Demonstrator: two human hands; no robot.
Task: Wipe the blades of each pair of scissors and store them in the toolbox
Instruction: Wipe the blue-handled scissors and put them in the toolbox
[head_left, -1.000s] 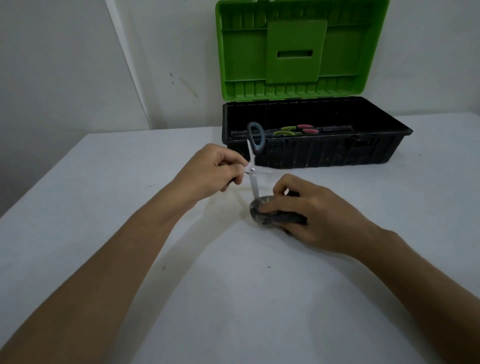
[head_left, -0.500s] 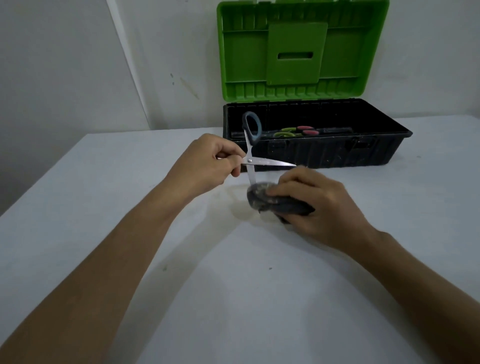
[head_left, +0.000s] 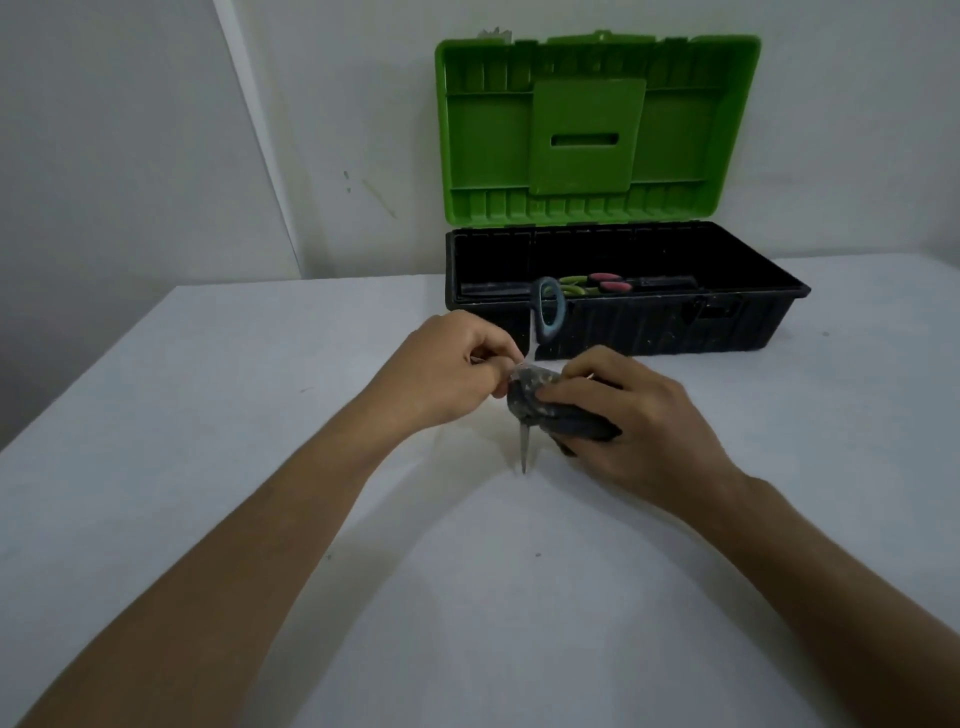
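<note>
- The scissors (head_left: 546, 312) stand at mid-frame, grey handle loop up, one blade tip (head_left: 523, 451) pointing down at the table (head_left: 260, 395).
- Light, stiff and sharp-edged; best held by the handles.
- The left hand (head_left: 457, 374) has fingers curled, apparently pinching the other handle, though it is hidden.
- The right hand (head_left: 634, 410) grips a soft dark cloth (head_left: 535, 402) wrapped over the blades.
- The toolbox (head_left: 623, 322) stands open behind, in the upper right of the frame, other scissors (head_left: 592, 283) already inside.

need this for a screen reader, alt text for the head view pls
A left hand holds grey-handled scissors while the right hand wraps a dark cloth around the blades, before an open green-lidded toolbox.
</note>
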